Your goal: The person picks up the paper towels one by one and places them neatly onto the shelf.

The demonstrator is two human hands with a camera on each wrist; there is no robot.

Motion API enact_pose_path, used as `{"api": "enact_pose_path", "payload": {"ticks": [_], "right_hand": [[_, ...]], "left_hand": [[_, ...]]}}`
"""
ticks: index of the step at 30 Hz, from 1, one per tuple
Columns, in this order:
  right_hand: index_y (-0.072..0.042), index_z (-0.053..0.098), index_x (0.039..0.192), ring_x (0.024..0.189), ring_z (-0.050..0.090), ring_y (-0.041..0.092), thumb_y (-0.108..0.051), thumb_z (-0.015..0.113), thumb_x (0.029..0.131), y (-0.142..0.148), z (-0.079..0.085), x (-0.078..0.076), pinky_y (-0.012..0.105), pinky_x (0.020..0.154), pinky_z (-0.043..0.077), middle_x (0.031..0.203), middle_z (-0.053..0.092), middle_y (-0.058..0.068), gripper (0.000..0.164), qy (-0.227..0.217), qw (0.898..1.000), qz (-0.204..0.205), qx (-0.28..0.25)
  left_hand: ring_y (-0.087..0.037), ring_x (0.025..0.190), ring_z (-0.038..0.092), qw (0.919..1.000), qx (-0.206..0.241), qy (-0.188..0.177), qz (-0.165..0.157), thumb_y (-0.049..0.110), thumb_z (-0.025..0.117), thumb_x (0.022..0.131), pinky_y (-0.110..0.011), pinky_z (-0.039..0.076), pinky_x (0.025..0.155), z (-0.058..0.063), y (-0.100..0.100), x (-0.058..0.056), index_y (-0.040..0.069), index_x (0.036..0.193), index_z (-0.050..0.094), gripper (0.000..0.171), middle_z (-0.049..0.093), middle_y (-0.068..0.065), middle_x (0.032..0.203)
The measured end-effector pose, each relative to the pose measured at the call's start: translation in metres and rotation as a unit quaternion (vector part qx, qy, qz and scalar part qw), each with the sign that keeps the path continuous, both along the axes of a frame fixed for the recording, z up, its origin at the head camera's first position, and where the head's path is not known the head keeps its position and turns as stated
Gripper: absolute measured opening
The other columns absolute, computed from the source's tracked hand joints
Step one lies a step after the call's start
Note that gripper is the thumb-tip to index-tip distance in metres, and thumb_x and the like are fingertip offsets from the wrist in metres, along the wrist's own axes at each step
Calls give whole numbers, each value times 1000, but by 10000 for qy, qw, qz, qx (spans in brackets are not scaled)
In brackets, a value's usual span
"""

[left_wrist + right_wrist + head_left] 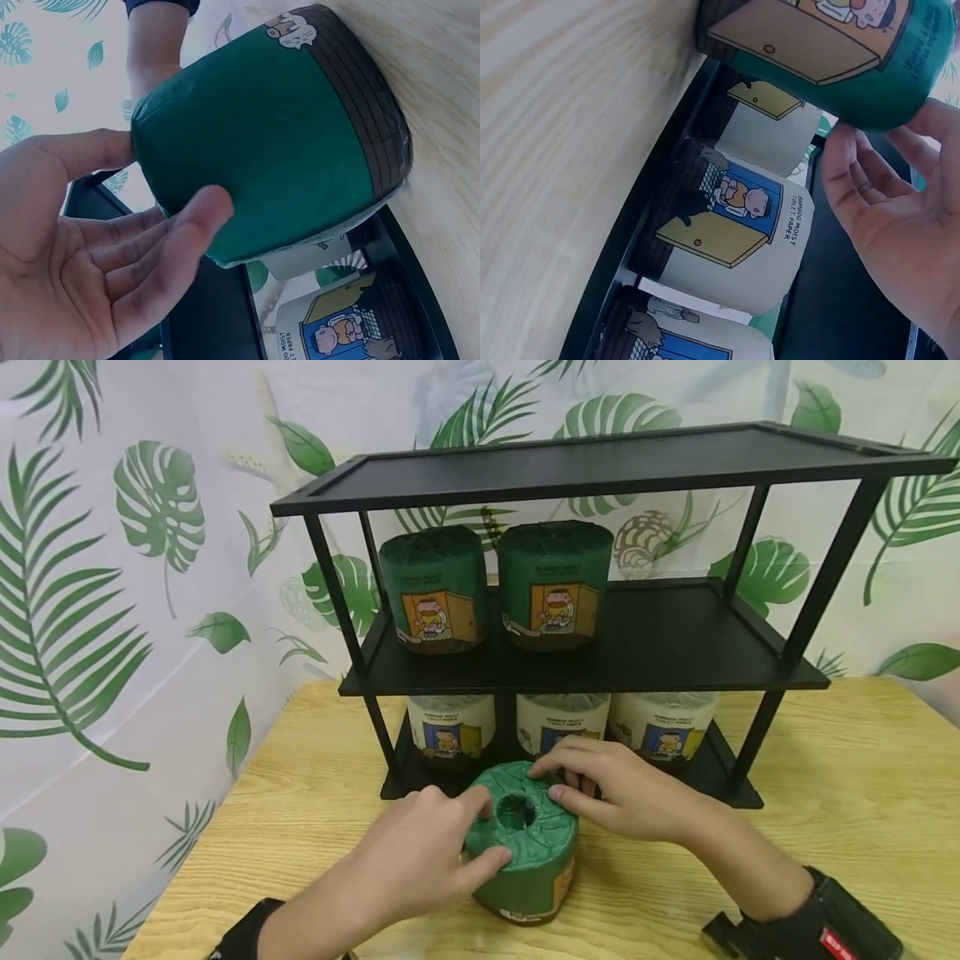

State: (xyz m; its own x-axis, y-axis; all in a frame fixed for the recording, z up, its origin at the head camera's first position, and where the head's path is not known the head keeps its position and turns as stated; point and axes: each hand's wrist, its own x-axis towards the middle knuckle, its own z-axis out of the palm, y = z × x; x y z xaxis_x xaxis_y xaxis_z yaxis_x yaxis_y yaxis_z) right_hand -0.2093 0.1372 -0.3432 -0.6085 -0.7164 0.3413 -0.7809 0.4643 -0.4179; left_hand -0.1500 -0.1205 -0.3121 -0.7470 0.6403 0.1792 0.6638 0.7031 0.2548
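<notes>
A green-wrapped toilet paper roll (525,881) stands upright on the table in front of the shelf, its core hole facing up. My left hand (420,852) holds it at the left of its top, thumb at the near edge and index finger farther back. Its plain green side fills the left wrist view, where my bent fingers (169,259) lie against it. From the far right, my right hand (618,785) holds the top rim with thumb and bent fingertips. In the right wrist view those fingertips (844,142) meet the wrapper's edge.
Behind the roll stands a black shelf rack (585,677). Its middle tier carries two green rolls (438,589), left of centre. White rolls (453,727) stand in a row on the bottom tier, close behind my hands. The rack's top board (600,464) overhangs both tiers.
</notes>
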Motion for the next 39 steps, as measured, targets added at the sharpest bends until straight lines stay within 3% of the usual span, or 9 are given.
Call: {"api": "enact_pose_path", "payload": {"ticks": [5, 10, 16, 19, 23, 29, 35, 39], "right_hand": [[-26, 55, 105, 60, 47, 2, -36, 56, 91, 3, 4, 2, 23, 53, 45, 76, 50, -13, 17, -245, 9996, 133, 32], [-27, 54, 95, 56, 47, 3, -39, 59, 88, 3, 7, 5, 23, 49, 45, 69, 52, -12, 15, -663, 9969, 424, 25], [-28, 54, 94, 55, 47, 3, -38, 57, 90, 3, 8, 6, 23, 49, 45, 68, 51, -12, 11, -657, 9970, 420, 14], [-28, 54, 95, 53, 45, 3, -32, 53, 94, 2, 7, 5, 23, 48, 44, 67, 51, -14, 5, -372, 9985, 371, -123], [-25, 55, 101, 53, 44, 3, -29, 51, 95, 1, 4, 3, 23, 48, 43, 70, 51, -14, 8, -97, 9995, 165, -242], [-26, 55, 101, 55, 46, 3, -36, 53, 93, 2, 5, 4, 23, 50, 45, 69, 51, -13, 13, -372, 9993, 90, 42], [-26, 54, 96, 53, 46, 2, -37, 56, 91, 5, 11, 7, 23, 49, 44, 65, 50, -14, 13, -558, 9981, 190, 186], [-26, 54, 97, 54, 47, 2, -38, 56, 91, 5, 11, 7, 23, 49, 45, 66, 51, -13, 14, -684, 9972, 217, 227]], "left_hand": [[1, 39, 36, 9999, 107, -20, -77, 30, 62, 86, -18, 35, 37, -1, -2, -8, 14, 102, 60, 22, 41, 12, 49], [-2, 43, 38, 9998, 104, -32, -190, 21, 62, 86, -20, 37, 41, -1, -8, -18, 17, 104, 62, 19, 44, 11, 53], [-1, 42, 38, 9994, 150, -104, -290, 20, 62, 87, -19, 37, 42, 0, -9, -19, 15, 106, 62, 20, 44, 12, 53], [2, 40, 38, 9994, 191, -113, -274, 23, 61, 88, -17, 37, 40, 1, -8, -15, 13, 106, 61, 21, 43, 13, 51], [5, 40, 39, 9990, 183, -274, -295, 29, 60, 89, -15, 38, 40, 3, -6, -7, 9, 106, 60, 27, 43, 13, 50], [8, 53, 47, 9982, 247, -353, -407, 27, 63, 87, -12, 43, 50, 2, -5, -12, 7, 107, 61, 29, 59, 8, 68], [2, 47, 43, 9982, 225, -292, -474, 25, 63, 87, -17, 42, 48, 0, -8, -22, 8, 110, 61, 29, 52, 10, 59], [4, 50, 45, 9978, 168, -338, -536, 26, 61, 88, -16, 43, 50, 0, -9, -22, 8, 111, 61, 30, 54, 11, 63]]}}
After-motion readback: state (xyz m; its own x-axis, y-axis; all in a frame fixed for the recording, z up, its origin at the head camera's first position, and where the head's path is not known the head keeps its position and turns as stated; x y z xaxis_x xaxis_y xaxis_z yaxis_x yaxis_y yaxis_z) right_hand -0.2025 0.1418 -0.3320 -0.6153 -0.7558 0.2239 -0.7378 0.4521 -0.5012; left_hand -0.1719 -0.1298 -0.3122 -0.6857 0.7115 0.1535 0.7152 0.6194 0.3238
